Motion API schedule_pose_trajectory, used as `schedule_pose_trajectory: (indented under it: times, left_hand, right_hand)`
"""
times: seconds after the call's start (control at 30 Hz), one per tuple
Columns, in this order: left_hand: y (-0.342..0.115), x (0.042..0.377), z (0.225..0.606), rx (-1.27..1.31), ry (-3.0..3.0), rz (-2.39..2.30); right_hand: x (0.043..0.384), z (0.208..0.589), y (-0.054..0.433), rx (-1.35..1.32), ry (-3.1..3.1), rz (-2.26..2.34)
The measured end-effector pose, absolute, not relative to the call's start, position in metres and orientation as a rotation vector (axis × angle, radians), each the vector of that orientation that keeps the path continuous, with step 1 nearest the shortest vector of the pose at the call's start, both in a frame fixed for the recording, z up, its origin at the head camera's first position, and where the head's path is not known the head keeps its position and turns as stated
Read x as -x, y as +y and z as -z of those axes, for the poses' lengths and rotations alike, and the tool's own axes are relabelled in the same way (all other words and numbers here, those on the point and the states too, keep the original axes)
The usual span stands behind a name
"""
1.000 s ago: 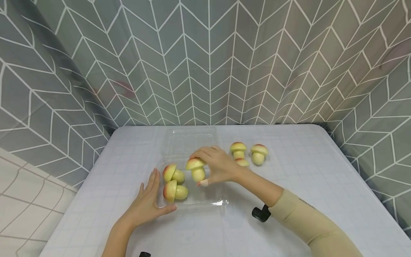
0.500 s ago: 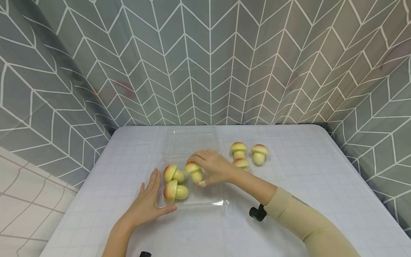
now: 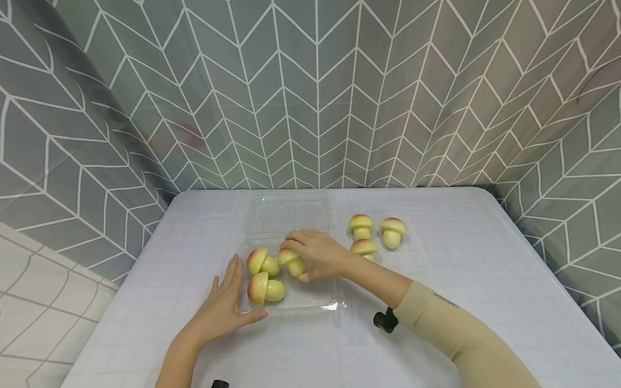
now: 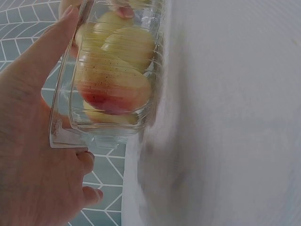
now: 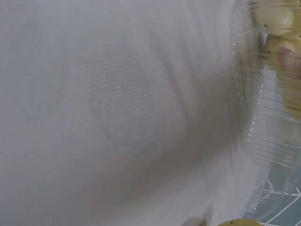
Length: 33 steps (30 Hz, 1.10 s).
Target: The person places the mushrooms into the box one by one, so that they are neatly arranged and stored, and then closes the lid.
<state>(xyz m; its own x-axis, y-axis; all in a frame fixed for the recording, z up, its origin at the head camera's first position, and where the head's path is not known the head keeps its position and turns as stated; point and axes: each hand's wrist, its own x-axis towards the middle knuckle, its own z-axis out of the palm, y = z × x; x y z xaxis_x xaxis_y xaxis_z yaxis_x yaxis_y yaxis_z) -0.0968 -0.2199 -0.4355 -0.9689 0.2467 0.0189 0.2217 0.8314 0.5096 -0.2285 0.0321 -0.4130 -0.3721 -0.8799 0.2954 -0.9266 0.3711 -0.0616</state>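
A clear plastic clamshell box (image 3: 308, 299) lies on the table with its lid (image 3: 290, 213) folded back. My right hand (image 3: 322, 256) pinches a yellow mushroom with a reddish cap (image 3: 295, 265) low in the box, thumb at its stem and fingers over the cap. To its left in the box, a mushroom (image 3: 263, 262) and another mushroom (image 3: 266, 289) lie on their sides, caps leftward. My left hand (image 3: 220, 307) rests along the left side of the box, fingers straight and thumb spread at the front corner. In the left wrist view, mushrooms (image 4: 113, 84) show through the ribbed wall.
Right of the box stand a mushroom (image 3: 361, 226), a second mushroom (image 3: 392, 233) and a third mushroom (image 3: 364, 248) partly behind the right forearm. The white-covered table (image 3: 461, 269) ends at a patterned curtain (image 3: 315, 108). A black camera mount (image 3: 385, 321) hangs below the right wrist.
My right hand has moved slightly left and down with the mushroom, deeper into the box. More of the mushroom behind the forearm shows now. The left hand has stayed still.
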Motion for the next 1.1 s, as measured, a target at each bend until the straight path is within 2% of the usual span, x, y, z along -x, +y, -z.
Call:
schedule_pose_trajectory:
  times: [1.1]
  left_hand:
    - [-0.221, 0.0976, 0.4369, -0.387, 2.966, -0.82]
  right_hand:
    - [0.2294, 0.419, 0.0282, -1.648, -2.492, -0.211]
